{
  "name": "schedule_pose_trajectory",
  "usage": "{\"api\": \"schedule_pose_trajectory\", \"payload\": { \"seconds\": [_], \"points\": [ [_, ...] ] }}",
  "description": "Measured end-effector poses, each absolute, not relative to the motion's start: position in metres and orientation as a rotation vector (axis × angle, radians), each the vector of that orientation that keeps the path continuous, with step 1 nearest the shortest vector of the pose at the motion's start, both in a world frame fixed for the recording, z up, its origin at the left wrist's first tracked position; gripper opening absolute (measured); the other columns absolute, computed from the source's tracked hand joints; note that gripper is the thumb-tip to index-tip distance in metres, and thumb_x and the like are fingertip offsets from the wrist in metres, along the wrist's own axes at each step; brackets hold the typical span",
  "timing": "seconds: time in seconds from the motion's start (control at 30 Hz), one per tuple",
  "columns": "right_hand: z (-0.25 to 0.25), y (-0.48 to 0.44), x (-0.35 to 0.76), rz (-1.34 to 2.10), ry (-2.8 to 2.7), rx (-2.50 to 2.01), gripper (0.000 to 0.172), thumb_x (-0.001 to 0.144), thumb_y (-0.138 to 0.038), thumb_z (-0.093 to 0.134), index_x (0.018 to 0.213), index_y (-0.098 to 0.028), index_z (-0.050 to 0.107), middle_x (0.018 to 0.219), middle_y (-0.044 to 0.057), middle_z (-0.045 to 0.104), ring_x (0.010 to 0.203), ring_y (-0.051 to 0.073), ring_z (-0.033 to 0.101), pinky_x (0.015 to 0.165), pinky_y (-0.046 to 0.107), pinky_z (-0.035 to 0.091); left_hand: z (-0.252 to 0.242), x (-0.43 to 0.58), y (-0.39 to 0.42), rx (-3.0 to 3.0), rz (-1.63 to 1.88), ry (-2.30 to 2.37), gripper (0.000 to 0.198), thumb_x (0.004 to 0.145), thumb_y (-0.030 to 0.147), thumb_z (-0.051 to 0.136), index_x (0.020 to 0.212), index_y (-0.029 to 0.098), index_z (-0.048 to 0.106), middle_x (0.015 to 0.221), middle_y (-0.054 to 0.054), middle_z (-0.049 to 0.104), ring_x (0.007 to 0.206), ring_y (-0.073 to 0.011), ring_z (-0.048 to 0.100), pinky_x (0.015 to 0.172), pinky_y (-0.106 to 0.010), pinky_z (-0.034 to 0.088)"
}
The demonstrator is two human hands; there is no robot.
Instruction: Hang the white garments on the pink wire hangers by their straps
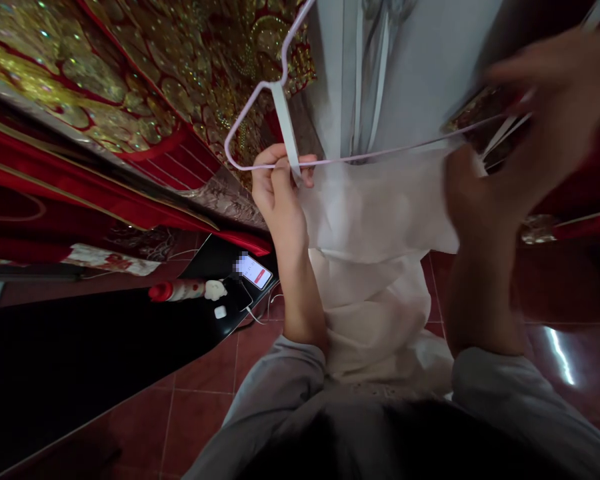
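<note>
A pale pink clothes hanger (243,125) is tilted in front of me, its long lower bar running right. My left hand (286,193) pinches that bar near its left end, together with a white strap (285,127) looped over the hanger. Off-white, thin fabric (380,207) hangs below the bar and falls in folds toward my body. At the right, my right hand (530,133) is blurred by motion, thumb and fingers apart, near the hanger's right end. Thin white straps (505,133) show beside it; its fingers partly hide that end.
Gold-sequined red garments (145,80) hang at the left, with pale grey fabric (420,73) ahead. A black table (80,347) at the lower left carries a lit phone (256,272), a red-capped bottle (177,291) and a small white case (221,312). Red tiles (205,373) cover the floor.
</note>
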State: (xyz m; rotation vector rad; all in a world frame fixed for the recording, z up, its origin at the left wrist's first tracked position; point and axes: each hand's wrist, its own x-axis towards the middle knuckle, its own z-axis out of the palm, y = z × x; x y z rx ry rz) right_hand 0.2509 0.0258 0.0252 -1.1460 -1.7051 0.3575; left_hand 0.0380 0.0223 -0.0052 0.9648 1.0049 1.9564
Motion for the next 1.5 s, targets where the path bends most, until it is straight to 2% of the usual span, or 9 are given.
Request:
{"api": "schedule_pose_trajectory", "payload": {
  "seconds": [0.17,0.33,0.5,0.63,0.73,0.97,1.17,1.33,1.5],
  "points": [
    [-0.001,-0.001,0.222,0.044,-1.919,-1.226,0.041,0.084,-0.032,0.063,0.124,-0.04,0.058,0.115,0.005,0.063,0.12,0.031,0.051,0.118,0.065,0.04,-0.007,0.03,0.01,1.128,1.981,1.105,0.015,0.105,0.025,0.05,0.097,0.022,0.062,0.084,-0.004,0.071,0.076,-0.0186,0.061,0.082,-0.034,0.05],
    [-0.013,0.002,0.216,-0.005,-1.811,-1.171,0.035,0.089,-0.036,0.056,0.124,-0.04,0.057,0.115,0.005,0.062,0.123,0.029,0.05,0.119,0.058,0.042,0.014,0.016,-0.022,1.45,1.681,1.267,0.026,0.102,0.033,0.062,0.085,0.021,0.077,0.086,-0.006,0.072,0.083,-0.0218,0.064,0.082,-0.038,0.053],
    [-0.025,0.007,0.207,-0.039,-1.782,-1.156,0.04,0.088,-0.041,0.051,0.129,-0.042,0.054,0.119,0.005,0.059,0.129,0.03,0.05,0.12,0.06,0.043,0.05,-0.002,-0.02,1.173,1.982,1.015,0.026,0.104,0.025,0.054,0.089,0.029,0.075,0.098,0.001,0.076,0.103,-0.023,0.072,0.083,-0.038,0.062],
    [-0.029,0.009,0.205,-0.018,-1.774,-1.14,0.041,0.09,-0.043,0.049,0.13,-0.04,0.055,0.119,0.006,0.06,0.13,0.03,0.05,0.12,0.061,0.042,0.049,-0.019,-0.006,1.131,2.095,0.963,0.034,0.108,0.016,0.041,0.109,0.031,0.071,0.134,0.011,0.068,0.146,-0.0222,0.048,0.113,-0.039,0.052],
    [-0.029,0.009,0.209,-0.011,-1.777,-1.111,0.04,0.09,-0.044,0.05,0.129,-0.036,0.057,0.119,0.007,0.061,0.129,0.031,0.05,0.12,0.062,0.041,0.028,-0.018,-0.002,1.116,2.142,1.129,0.03,0.108,0.016,0.043,0.119,0.031,0.067,0.139,0.006,0.066,0.152,-0.0287,0.038,0.109,-0.049,0.051],
    [-0.02,0.004,0.216,0.073,-1.769,-1.227,0.039,0.092,-0.045,0.051,0.13,-0.05,0.053,0.124,0.002,0.062,0.139,0.03,0.043,0.126,0.06,0.032,-0.004,0.019,0.002,0.91,2.062,1.138,0.038,0.094,0.021,0.07,0.126,0.03,0.052,0.152,-0.005,0.053,0.135,-0.0264,0.055,0.086,-0.033,0.055],
    [-0.017,-0.004,0.216,0.099,-1.846,-0.948,0.045,0.09,-0.044,0.056,0.135,-0.038,0.058,0.129,0.004,0.062,0.136,0.03,0.049,0.123,0.061,0.035,0.007,0.045,-0.011,0.985,1.822,0.809,0.016,0.107,0.031,0.051,0.109,0.024,0.066,0.107,-0.008,0.073,0.083,-0.0177,0.066,0.056,-0.027,0.042],
    [-0.027,0.004,0.242,0.077,-1.136,-0.935,0.037,0.08,-0.043,0.068,0.114,-0.029,0.065,0.122,0.004,0.058,0.117,0.021,0.057,0.094,0.039,0.052,0.008,0.052,-0.01,1.023,1.834,0.741,0.014,0.103,0.035,0.059,0.096,0.024,0.064,0.098,-0.005,0.071,0.062,-0.0142,0.058,0.05,-0.027,0.038],
    [-0.02,0.017,0.267,0.4,-1.079,-1.086,0.025,0.07,-0.025,0.074,0.093,-0.015,0.07,0.083,0.001,0.066,0.07,0.008,0.056,0.065,0.023,0.042,0.003,0.048,-0.004,1.019,1.844,0.684,0.016,0.106,0.023,0.051,0.093,0.021,0.06,0.096,-0.005,0.072,0.054,-0.0117,0.051,0.049,-0.025,0.039]
  ]
}}
